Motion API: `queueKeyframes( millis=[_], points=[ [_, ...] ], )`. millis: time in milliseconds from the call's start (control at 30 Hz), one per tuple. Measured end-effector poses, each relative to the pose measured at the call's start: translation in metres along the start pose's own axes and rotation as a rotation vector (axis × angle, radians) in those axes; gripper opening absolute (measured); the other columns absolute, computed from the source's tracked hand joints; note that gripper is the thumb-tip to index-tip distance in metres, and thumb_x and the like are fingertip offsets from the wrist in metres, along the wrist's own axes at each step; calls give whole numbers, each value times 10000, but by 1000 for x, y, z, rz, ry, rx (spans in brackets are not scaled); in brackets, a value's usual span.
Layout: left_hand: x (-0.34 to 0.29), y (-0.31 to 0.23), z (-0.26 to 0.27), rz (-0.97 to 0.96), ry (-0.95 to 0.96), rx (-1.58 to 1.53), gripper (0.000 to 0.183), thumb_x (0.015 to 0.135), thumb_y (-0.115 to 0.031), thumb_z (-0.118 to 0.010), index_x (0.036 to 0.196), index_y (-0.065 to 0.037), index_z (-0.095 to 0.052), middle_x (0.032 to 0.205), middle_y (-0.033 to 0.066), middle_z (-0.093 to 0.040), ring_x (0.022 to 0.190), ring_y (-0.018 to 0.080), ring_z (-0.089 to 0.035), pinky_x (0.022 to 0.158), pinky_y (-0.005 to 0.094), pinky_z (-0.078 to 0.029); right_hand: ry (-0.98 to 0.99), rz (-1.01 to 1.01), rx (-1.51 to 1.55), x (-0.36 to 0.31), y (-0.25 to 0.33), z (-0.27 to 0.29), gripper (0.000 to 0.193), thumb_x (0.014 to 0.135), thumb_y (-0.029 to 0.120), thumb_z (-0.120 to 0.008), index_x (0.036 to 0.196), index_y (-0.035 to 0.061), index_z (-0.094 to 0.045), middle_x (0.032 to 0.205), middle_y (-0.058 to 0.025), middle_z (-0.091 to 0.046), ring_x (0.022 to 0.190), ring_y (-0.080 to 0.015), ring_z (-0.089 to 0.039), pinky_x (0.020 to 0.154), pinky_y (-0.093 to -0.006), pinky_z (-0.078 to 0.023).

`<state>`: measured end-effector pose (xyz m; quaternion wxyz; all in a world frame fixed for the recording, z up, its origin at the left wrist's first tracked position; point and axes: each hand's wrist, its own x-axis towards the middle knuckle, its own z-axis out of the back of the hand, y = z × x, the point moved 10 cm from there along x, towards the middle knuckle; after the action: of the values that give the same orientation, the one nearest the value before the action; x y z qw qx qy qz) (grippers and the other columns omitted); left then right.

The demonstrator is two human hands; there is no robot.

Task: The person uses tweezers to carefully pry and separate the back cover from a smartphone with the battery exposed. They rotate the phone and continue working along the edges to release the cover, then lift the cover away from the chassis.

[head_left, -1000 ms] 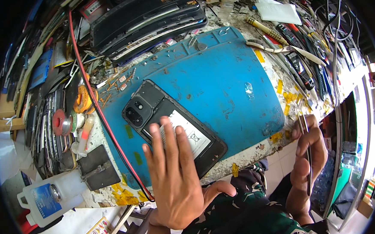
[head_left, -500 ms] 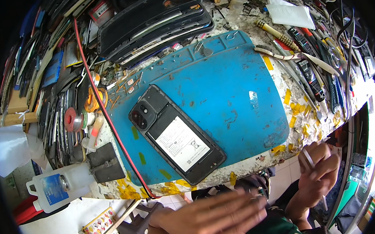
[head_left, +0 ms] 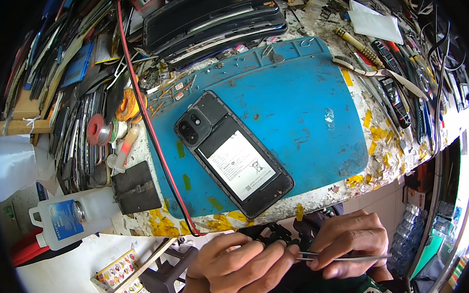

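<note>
In front of the bench edge, my right hand [head_left: 353,241] holds a thin pair of metal tweezers [head_left: 359,257] level, pinched between thumb and fingers. My left hand [head_left: 247,266] meets it from the other side, its closed fingertips on the tweezers' points; anything tiny between them is hidden. Beyond both hands a black smartphone [head_left: 219,109] lies slanted on a blue repair mat [head_left: 303,121], touched by neither hand. Its back cover is off, so the battery with a white label [head_left: 241,165] shows; the camera module [head_left: 191,126] is at its upper left end.
A red-and-black cable [head_left: 150,125] crosses the mat's left side. Left stand a solder spool [head_left: 98,130], a plastic bottle [head_left: 67,224] and stacked phone parts [head_left: 83,134]. Black panels [head_left: 211,24] lie at the back. A toothbrush [head_left: 380,73] and several tools lie right.
My two hands have come together at the tweezers: the left, blurred and flat before, has closed its fingers; the right has moved left. The whole bench view has shifted slightly right.
</note>
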<state>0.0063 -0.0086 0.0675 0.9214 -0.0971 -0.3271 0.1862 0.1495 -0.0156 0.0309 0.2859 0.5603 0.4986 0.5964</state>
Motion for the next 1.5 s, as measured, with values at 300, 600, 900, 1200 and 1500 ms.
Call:
queueKeyframes(
  millis=[300,600,900,1200,1500],
  points=[
    [-13,7,-12,-107,87,-378,241,832,-215,-836,910,-9,-738,934,47,-688,788,157,-610,622,277,-499,-527,43,160,-9,9,50,344,880,2,-752,1135,-115,-554,803,-225,-723,706,-264,-745,603,-340,-616],
    [-24,11,-5,-24,-209,-221,255,807,-296,-883,842,-102,-721,817,-24,-657,679,111,-585,597,251,-447,-97,-260,-133,7,-13,15,257,706,95,-936,852,-2,-747,761,-131,-755,665,-234,-749,607,-319,-576],
    [-18,16,5,7,-243,-177,229,765,-234,-878,935,-127,-767,895,-44,-697,781,111,-604,641,272,-469,-49,-187,-25,-2,-14,5,205,746,41,-903,821,-6,-719,782,-125,-750,698,-236,-749,573,-303,-579],
    [-24,14,-10,3,60,-228,248,822,-198,-835,999,-67,-721,992,14,-687,819,164,-631,672,316,-513,211,-92,-35,11,-5,-4,148,846,11,-815,895,-77,-706,816,-192,-743,749,-310,-757,640,-370,-617],
    [-20,36,0,86,70,-114,395,853,-448,-791,912,-61,-735,1021,39,-700,895,178,-657,795,350,-566,-519,-264,-154,4,-14,44,348,848,15,-814,1023,-57,-522,944,-294,-744,969,-319,-761,820,-384,-622]
  ],
)
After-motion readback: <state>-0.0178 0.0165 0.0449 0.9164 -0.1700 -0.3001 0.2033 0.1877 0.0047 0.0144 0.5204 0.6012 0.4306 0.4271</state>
